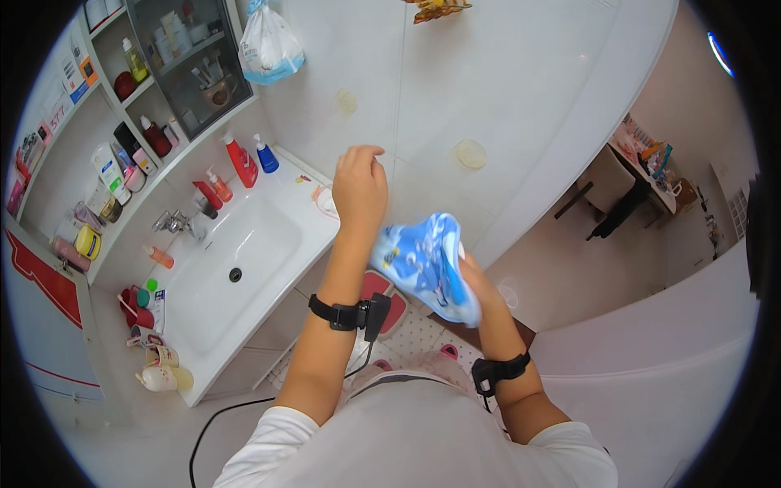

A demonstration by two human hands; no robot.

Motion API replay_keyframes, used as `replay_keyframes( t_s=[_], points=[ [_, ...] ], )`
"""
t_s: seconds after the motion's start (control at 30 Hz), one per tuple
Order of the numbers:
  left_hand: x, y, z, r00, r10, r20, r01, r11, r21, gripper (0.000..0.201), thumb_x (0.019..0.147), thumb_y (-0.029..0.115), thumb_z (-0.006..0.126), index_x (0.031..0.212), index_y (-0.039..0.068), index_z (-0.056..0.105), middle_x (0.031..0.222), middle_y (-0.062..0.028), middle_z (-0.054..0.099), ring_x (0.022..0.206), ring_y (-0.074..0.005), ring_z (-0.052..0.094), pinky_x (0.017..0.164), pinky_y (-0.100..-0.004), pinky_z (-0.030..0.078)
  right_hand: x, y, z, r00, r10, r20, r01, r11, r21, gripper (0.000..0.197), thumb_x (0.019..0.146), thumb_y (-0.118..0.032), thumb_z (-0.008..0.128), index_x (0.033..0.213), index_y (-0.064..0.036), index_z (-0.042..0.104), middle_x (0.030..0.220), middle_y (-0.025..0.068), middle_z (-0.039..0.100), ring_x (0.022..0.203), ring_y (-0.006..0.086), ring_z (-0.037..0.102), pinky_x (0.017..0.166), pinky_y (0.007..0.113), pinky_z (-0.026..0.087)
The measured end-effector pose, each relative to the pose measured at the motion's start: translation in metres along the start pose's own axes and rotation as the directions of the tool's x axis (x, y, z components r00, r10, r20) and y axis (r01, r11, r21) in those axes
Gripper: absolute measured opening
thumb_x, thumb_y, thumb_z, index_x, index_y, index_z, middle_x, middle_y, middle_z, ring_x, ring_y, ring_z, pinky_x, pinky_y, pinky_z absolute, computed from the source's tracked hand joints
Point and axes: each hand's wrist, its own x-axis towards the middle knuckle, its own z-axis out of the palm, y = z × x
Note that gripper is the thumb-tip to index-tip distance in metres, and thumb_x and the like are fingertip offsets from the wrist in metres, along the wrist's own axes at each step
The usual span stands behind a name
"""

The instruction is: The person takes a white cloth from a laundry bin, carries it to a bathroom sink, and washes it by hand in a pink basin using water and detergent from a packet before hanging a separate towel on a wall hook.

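My right hand [480, 281] grips a soft blue-and-white patterned thing [423, 264] by its right side. It is pouch-like with a pale blue edge, and slightly blurred; its exact kind does not show. Some of the right fingers are hidden behind or inside it. Raised above and to its left, my left hand [360, 183] shows its back, the fingers loosely bent and partly apart, with nothing visible in them. The left forearm passes just beside the patterned thing's left edge. Each wrist wears a black strap with a small device.
At left is a white washbasin [268, 236] with a chrome tap [175, 221], a red bottle [241, 161] and a blue pump bottle [265, 154]. Shelves [154, 167] of toiletries stand behind. A white bag [270, 45] hangs on the wall. A red-and-white stool [393, 313] sits below; a cable [213, 419] trails left.
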Motion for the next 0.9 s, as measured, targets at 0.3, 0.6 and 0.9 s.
replay_keyframes(
  t_s=[0.3, 0.6, 0.9],
  points=[
    [-0.026, -0.003, 0.008, 0.996, -0.033, 0.086, 0.025, 0.996, 0.086, 0.012, 0.076, 0.006, 0.048, 0.078, 0.010, 0.059, 0.084, -0.0009, 0.061, 0.077, -0.0190, 0.057, 0.066, -0.0330, 0.035, 0.019, 0.032, 0.052, 0.825, -0.563, 0.053, 0.204, 0.209, -0.956, 0.034, 0.077, -0.034, 0.059, 0.065, -0.0027, 0.054, 0.058, 0.0116, 0.054, 0.049, 0.0287, 0.052, 0.045, 0.036, 0.042],
    [-0.036, -0.033, 0.002, 0.974, -0.180, 0.138, 0.178, 0.984, 0.028, 0.013, 0.076, 0.005, 0.047, 0.078, 0.003, 0.060, 0.080, -0.0103, 0.060, 0.071, -0.0271, 0.056, 0.065, -0.0345, 0.043, 0.015, 0.051, 0.049, 0.894, -0.428, 0.131, 0.212, 0.148, -0.966, 0.043, 0.074, -0.044, 0.058, 0.077, -0.0019, 0.055, 0.067, 0.0109, 0.056, 0.059, 0.0266, 0.056, 0.052, 0.034, 0.045],
    [-0.038, -0.056, -0.010, 0.919, -0.368, 0.140, 0.363, 0.930, 0.060, 0.016, 0.077, 0.008, 0.045, 0.079, 0.003, 0.060, 0.074, -0.0102, 0.060, 0.065, -0.0239, 0.054, 0.063, -0.0325, 0.043, 0.012, 0.055, 0.056, 0.769, -0.634, 0.080, 0.262, 0.199, -0.944, 0.039, 0.072, -0.041, 0.061, 0.071, -0.0027, 0.054, 0.063, 0.0066, 0.050, 0.050, 0.0222, 0.051, 0.046, 0.030, 0.042]
  ],
)
